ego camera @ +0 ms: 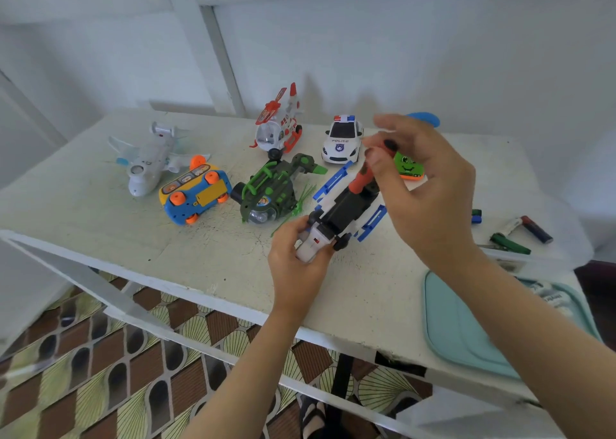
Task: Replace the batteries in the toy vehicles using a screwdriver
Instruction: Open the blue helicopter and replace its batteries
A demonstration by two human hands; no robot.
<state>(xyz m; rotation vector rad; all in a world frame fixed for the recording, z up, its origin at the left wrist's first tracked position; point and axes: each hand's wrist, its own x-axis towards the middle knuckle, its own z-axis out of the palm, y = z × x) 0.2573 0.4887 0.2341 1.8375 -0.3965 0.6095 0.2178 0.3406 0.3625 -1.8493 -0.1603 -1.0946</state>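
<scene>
Head view is showing the white table point(200, 265), where the blue-and-white toy vehicle point(340, 212) is lying belly up, its long axis running from near-left to far-right. The left hand point(293, 255) is gripping its near end. The right hand point(423, 178) is pinching the top of the orange screwdriver point(365, 175), which is standing nearly upright on the toy's far end. Loose batteries point(533, 228) are lying well apart, rightward.
</scene>
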